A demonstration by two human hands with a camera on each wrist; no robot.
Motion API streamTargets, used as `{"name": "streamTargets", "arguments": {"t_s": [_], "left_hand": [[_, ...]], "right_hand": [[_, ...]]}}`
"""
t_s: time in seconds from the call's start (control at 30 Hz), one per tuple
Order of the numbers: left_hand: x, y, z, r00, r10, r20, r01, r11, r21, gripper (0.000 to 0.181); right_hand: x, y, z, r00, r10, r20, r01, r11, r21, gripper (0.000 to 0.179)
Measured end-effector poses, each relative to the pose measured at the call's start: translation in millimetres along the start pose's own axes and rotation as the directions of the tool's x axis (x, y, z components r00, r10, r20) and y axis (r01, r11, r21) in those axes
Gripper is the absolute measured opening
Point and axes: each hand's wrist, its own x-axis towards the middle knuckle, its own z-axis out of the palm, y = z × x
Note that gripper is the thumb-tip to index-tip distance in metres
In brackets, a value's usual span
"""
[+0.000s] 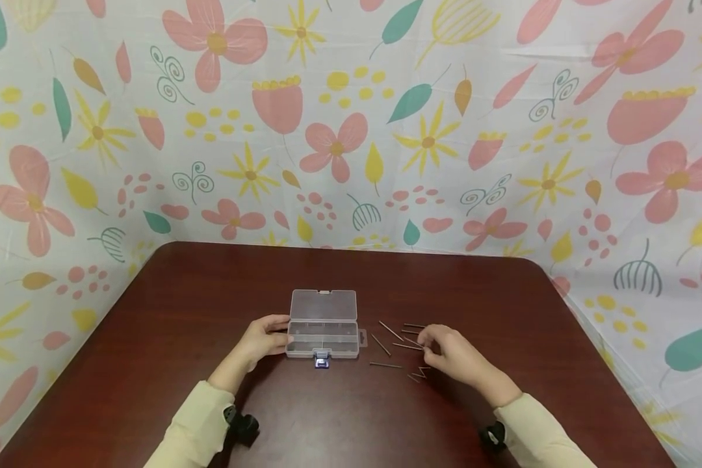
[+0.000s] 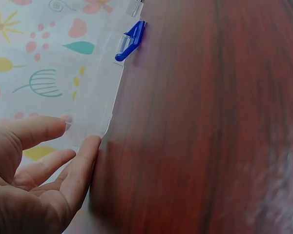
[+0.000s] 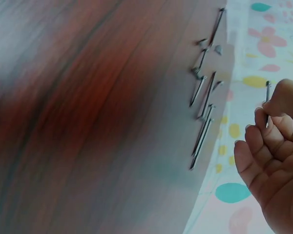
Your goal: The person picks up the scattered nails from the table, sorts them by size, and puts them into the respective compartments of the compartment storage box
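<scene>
A clear plastic compartment box [image 1: 322,339] lies on the table, its lid [image 1: 324,306] raised toward the back. My left hand [image 1: 264,338] grips the box's left end, thumb on the near side and fingers along the edge. A blue latch [image 2: 132,41] hangs from the front of the box. To the right, my right hand [image 1: 453,351] pinches a nail [image 3: 268,90] between thumb and forefinger; its head end sticks up past the fingers in the right wrist view. Several loose metal nails [image 1: 386,365] lie scattered between the box and this hand.
The dark brown wooden table [image 1: 327,422] has rounded far corners. A floral curtain [image 1: 339,78] hangs behind it and down both sides. Some short or bent metal pieces [image 1: 419,374] lie in front of the right hand.
</scene>
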Motion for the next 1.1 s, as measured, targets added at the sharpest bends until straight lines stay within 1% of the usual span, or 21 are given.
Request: {"name": "streamTargets", "arguments": {"t_s": [0.13,0.23,0.37,0.47,0.57,0.83,0.97,1.1], "left_hand": [[1.3,-2.3,-0.6,1.0,-0.003,-0.003,0.003,1.0,-0.02,0.053],[1.6,-3.0,-1.2,1.0,-0.003,0.001,0.003,1.0,-0.027,0.054],[1.2,-3.8,-2.2,1.0,-0.004,-0.001,0.004,1.0,-0.024,0.054],[1.5,-5.2,-1.5,1.0,-0.001,-0.007,0.001,0.999,-0.033,0.053],[1.6,-7.1,0.2,1.0,-0.003,-0.013,0.003,0.998,-0.055,0.053],[-0.2,-12.5,-1.3,0.999,0.031,-0.016,-0.032,0.998,-0.05,0.054],[0.1,-13.6,-3.0,0.999,0.04,-0.004,-0.041,0.997,-0.064,0.054],[1.3,-12.5,-3.8,0.999,0.052,0.01,-0.052,0.997,-0.061,0.053]], "right_hand": [[5.1,-2,5,0.996,-0.047,-0.073,0.05,0.998,0.032,0.02],[10.0,-6,8,0.992,-0.056,-0.114,0.061,0.997,0.044,0.016],[17.4,-14,14,0.988,-0.021,-0.15,0.031,0.997,0.067,0.008],[22.8,-22,19,0.985,0.018,-0.17,-0.007,0.998,0.067,0.007],[27.7,-32,23,0.984,0.053,-0.172,-0.045,0.998,0.051,0.01],[47.7,-55,33,0.987,0.113,-0.115,-0.116,0.993,-0.018,0.007],[59.3,-63,38,0.987,0.093,-0.131,-0.1,0.994,-0.048,0.007],[70.3,-66,44,0.985,0.052,-0.164,-0.066,0.994,-0.082,0.008]]}}
